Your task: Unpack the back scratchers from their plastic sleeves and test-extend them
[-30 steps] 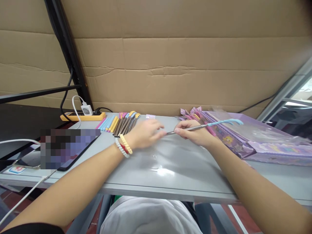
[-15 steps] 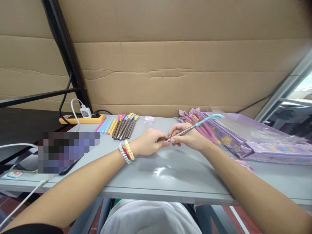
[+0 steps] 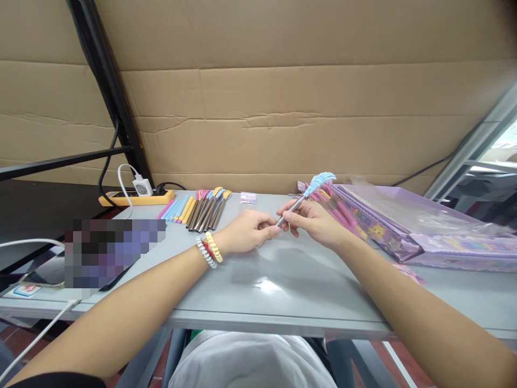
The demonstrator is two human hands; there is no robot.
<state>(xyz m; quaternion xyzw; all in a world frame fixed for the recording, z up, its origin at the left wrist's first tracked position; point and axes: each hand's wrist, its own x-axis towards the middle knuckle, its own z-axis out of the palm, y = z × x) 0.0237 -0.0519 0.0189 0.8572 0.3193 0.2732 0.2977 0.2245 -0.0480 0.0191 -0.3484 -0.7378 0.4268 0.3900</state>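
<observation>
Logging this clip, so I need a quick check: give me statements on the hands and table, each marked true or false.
1. The left hand and right hand both touch the blue-tipped rod. True.
2. The rod's blue end points toward the person. False: it points away.
3. A white charger sits on the yellow power strip. True.
4. The purple box lies left of the hands. False: the purple box is right.

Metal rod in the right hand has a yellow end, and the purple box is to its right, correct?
Not yellow: the head view shows the metal rod in the right hand with a light blue end. The purple box is to its right.
</observation>
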